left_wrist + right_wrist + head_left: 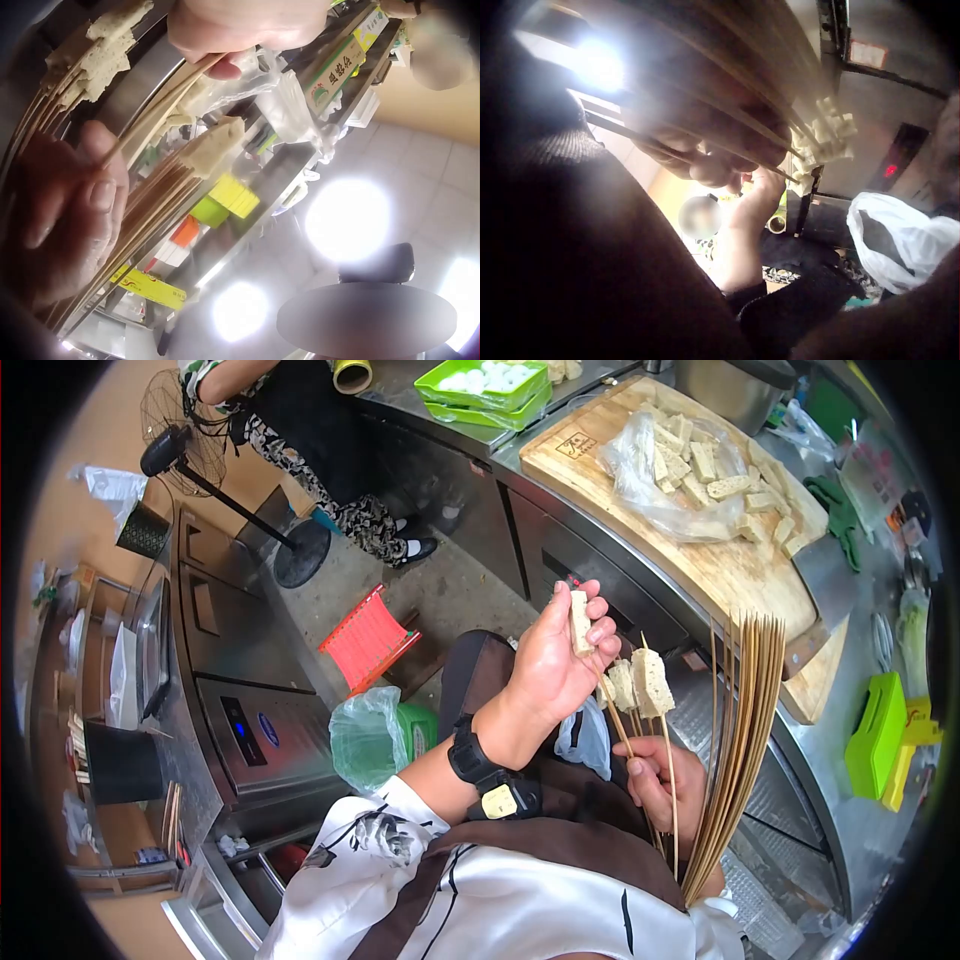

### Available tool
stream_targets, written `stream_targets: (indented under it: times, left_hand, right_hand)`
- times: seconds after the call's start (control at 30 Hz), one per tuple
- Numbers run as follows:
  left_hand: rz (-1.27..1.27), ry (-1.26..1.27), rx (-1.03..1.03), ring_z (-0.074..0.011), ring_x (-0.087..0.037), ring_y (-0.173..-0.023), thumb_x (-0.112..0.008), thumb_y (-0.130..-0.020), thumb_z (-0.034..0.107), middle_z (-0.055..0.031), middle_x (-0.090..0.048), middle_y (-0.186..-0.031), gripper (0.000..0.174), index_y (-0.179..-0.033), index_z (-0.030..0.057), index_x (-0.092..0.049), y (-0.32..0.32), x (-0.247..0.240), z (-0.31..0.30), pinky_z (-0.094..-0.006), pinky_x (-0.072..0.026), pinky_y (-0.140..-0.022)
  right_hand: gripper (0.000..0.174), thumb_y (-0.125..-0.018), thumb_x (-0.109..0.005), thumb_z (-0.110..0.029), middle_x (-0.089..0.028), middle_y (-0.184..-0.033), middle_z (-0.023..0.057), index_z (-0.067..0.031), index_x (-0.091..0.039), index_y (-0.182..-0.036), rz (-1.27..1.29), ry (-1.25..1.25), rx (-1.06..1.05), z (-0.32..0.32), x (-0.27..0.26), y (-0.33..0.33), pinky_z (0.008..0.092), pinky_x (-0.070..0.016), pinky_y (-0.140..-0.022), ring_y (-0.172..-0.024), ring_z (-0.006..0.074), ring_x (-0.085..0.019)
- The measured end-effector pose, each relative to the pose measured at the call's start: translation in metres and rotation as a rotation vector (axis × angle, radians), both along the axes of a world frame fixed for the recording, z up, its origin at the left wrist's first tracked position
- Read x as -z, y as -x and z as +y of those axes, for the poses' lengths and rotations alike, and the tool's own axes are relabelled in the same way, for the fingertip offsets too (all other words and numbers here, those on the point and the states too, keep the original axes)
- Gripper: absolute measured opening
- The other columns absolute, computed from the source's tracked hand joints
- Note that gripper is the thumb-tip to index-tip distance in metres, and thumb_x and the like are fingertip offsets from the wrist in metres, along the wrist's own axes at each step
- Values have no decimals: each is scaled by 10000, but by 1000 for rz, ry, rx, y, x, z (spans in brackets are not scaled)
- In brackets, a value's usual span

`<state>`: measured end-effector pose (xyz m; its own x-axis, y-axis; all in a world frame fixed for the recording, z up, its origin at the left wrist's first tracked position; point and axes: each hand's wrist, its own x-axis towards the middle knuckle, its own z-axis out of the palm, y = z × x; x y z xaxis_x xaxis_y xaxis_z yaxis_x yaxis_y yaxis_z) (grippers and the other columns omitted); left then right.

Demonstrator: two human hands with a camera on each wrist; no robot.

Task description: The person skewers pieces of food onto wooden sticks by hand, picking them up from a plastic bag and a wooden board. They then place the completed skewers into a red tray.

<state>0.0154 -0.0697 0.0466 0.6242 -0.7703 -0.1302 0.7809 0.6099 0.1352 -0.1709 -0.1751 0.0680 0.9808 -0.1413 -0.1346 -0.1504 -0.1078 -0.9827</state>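
Red stool (365, 643) shows in the head view alone; left hand (552, 660) grips tofu (580, 624), right hand (654, 784) a skewer (617, 724).

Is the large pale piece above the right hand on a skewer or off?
On: in the head view, a skewer emerges below the large pale piece.

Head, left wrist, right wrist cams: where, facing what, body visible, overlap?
Head: on head, facing forward-down over torso, left hand, right hand.
Left wrist: worn there, facing up past skewers to ceiling lights; both hands.
Right wrist: worn there, facing the skewers; right fingers, left forearm.
Head and left wrist share skewered chunks.
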Motion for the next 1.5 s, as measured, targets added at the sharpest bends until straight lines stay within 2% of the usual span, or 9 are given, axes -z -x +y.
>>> stream_targets:
  times: [0.07, 0.13, 0.37, 0.6, 0.7, 0.97, 1.1, 1.17, 1.5]
  left_hand:
    - [-8, -93, -72, -110, -426, -668, -431, -1015, 369, -16, -468, -830, 281, -1030, 92, -480, 3, -3, -2, -250, -412, -625]
    - [3, -122, -105, -114, -423, -651, -419, -1015, 390, -14, -466, -807, 293, -1018, 103, -479, 4, -5, -5, -257, -398, -606]
    - [-54, -220, -211, -100, -376, -581, -370, -1008, 482, 10, -413, -734, 359, -928, 140, -445, 13, -8, -15, -246, -338, -525]
    - [-162, -300, -238, -75, -368, -605, -373, -1012, 472, 20, -398, -717, 366, -898, 132, -446, 29, -10, -25, -216, -331, -536]
    - [-207, -329, -272, -90, -376, -624, -367, -1021, 444, 14, -402, -717, 354, -877, 130, -445, 32, -8, -29, -227, -344, -563]
    - [-270, -397, -295, -173, -517, -758, -331, -1035, 404, -50, -492, -813, 348, -876, 115, -444, 42, -5, -31, -316, -474, -715]
    - [-337, -461, -316, -95, -450, -680, -300, -1036, 432, -8, -473, -805, 345, -915, 137, -431, 49, -9, -34, -236, -387, -589]
    - [-342, -439, -313, -169, -538, -773, -286, -1041, 407, -58, -523, -847, 361, -911, 107, -440, 50, -6, -31, -327, -490, -715]
    - [-359, -507, -233, -172, -573, -748, -267, -1034, 444, -53, -534, -847, 378, -990, 110, -439, 58, -8, -25, -341, -509, -658]
  right_hand:
    - [183, -948, -527, -93, -487, -604, -33, 49, -597, -1040, 8, -13, 0, 0, 3, 0, 192, -325, -475, -513, 29, -415]
    - [135, -899, -551, -44, -445, -522, -18, -1, -627, -1001, -31, 21, 26, 1, 7, 0, 249, -317, -445, -455, 61, -394]
    - [121, -897, -563, -53, -453, -519, -8, -13, -628, -991, -42, 27, 42, 1, 9, -1, 259, -344, -452, -445, 77, -412]
    - [124, -912, -565, -80, -470, -543, -3, -24, -628, -1004, 12, 32, 99, -1, 8, -3, 250, -366, -468, -475, 75, -448]
    - [131, -931, -556, -101, -480, -555, -12, -22, -627, -1008, 42, -5, 121, -1, 3, -5, 237, -367, -473, -492, 59, -452]
    - [164, -961, -543, -143, -488, -567, -29, -13, -615, -1031, 40, -121, 132, -2, 5, -8, 222, -358, -471, -501, 46, -443]
    - [164, -966, -539, -139, -480, -565, -35, -9, -610, -1036, 23, -153, 138, -3, 6, -10, 218, -342, -465, -497, 41, -430]
    - [163, -965, -538, -136, -478, -564, -36, -8, -608, -1037, 18, -151, 135, -3, 7, -11, 217, -338, -463, -497, 39, -427]
    - [154, -960, -543, -126, -478, -565, -33, -6, -607, -1034, 7, -164, 144, -2, 8, -13, 225, -343, -463, -495, 45, -429]
